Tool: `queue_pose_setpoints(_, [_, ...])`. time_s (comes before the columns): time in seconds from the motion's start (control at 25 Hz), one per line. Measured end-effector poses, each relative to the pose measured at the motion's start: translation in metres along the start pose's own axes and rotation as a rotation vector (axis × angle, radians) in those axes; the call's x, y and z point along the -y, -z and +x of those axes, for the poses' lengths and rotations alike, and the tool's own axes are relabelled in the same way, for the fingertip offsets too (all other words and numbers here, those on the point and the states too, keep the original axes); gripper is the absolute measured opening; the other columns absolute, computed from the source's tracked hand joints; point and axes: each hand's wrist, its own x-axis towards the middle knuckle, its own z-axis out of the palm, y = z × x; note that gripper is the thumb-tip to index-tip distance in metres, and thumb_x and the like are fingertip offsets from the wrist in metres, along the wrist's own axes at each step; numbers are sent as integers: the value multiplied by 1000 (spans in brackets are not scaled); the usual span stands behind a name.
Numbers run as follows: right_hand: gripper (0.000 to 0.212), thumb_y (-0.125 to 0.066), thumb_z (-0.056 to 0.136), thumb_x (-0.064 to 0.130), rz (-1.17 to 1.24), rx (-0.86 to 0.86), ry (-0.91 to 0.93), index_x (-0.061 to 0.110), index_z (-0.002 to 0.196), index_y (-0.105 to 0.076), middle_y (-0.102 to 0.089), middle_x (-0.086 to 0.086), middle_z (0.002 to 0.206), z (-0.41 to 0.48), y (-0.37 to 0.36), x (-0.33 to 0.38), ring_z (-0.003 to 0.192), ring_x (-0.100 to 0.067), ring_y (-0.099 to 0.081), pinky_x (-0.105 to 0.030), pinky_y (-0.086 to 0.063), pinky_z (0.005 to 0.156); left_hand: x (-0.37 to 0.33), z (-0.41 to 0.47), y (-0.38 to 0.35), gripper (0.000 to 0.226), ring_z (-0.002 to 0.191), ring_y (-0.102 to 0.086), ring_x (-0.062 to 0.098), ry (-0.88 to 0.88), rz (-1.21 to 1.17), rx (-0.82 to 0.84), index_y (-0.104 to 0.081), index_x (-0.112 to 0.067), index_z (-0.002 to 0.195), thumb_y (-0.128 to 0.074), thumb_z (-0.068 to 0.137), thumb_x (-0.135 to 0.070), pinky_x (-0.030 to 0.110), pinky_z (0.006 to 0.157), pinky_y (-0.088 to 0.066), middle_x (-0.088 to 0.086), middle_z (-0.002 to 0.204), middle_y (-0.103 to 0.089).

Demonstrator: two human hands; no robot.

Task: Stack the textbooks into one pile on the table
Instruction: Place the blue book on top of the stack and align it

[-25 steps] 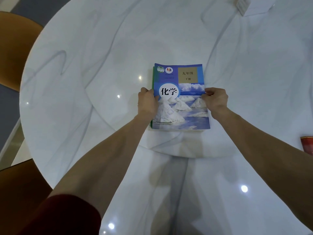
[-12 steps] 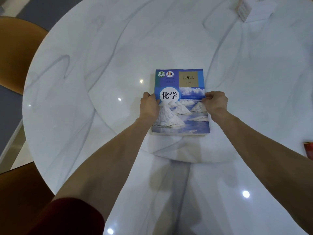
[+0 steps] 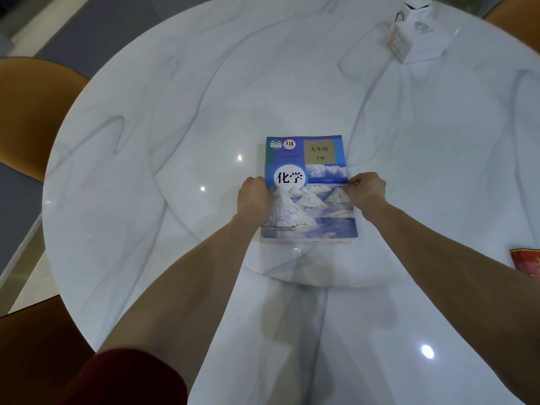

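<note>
A blue textbook (image 3: 314, 182) with white salt mounds on its cover lies flat in the middle of the round marble table (image 3: 175, 112), on top of at least one other book whose edges show beneath it. My left hand (image 3: 253, 197) grips the pile's left edge, thumb on the cover. My right hand (image 3: 366, 190) pinches the right edge. A red book (image 3: 527, 263) lies at the right border, mostly cut off.
A white tissue box (image 3: 415, 36) stands at the far right of the table. Orange-brown chairs (image 3: 32, 112) sit at the left and lower left, beyond the table's rim.
The books below, offset to the left a second ago, now sit squared under the blue one. Both hands keep their hold on the edges. My head has tilted, shifting the scene lower.
</note>
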Motion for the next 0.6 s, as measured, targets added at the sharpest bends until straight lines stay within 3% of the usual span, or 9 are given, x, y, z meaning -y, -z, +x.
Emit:
queue_pose_setpoints(0.12, [27, -50, 88, 7, -103, 8, 57, 3, 63, -59, -58, -13, 64, -8, 13, -6, 65, -26, -52, -21, -43, 53, -6, -8, 13, 28, 107, -59, 32, -43, -11, -64, -59, -4, 117, -51, 94, -19, 37, 83, -49, 16, 117, -61])
queue_pose_setpoints(0.16, [29, -49, 90, 9, -146, 11, 84, 6, 61, -54, -52, -8, 60, -12, 20, -8, 62, -24, -50, -20, -37, 51, -13, -10, 17, 29, 107, -59, 31, -77, -13, -70, -58, -6, 118, -51, 94, -19, 36, 83, -49, 16, 118, -61])
queue_pose_setpoints(0.24, [21, -50, 91, 16, -233, 3, 154, 4, 76, -60, -60, -10, 73, -17, 35, -14, 73, -28, -57, -23, -42, 59, -31, -16, 20, 28, 108, -59, 30, -182, 2, -65, -59, -6, 117, -52, 93, -20, 36, 86, -51, 15, 119, -60])
queue_pose_setpoints(0.36, [28, -50, 92, 24, -336, -57, 254, 4, 102, -67, -65, -15, 105, -22, 59, -33, 97, -33, -62, -32, -49, 78, -66, -29, 13, 31, 112, -57, 31, -364, 77, -37, -60, -7, 118, -53, 93, -22, 40, 92, -51, 15, 122, -59])
queue_pose_setpoints(0.6, [36, -44, 94, 31, -573, -175, 355, 7, 111, -65, -63, -15, 110, -25, 110, -99, 102, -32, -58, -37, -46, 84, -137, -65, -32, 37, 119, -50, 31, -594, 262, 43, -54, -11, 126, -47, 94, -29, 45, 97, -45, 13, 127, -57])
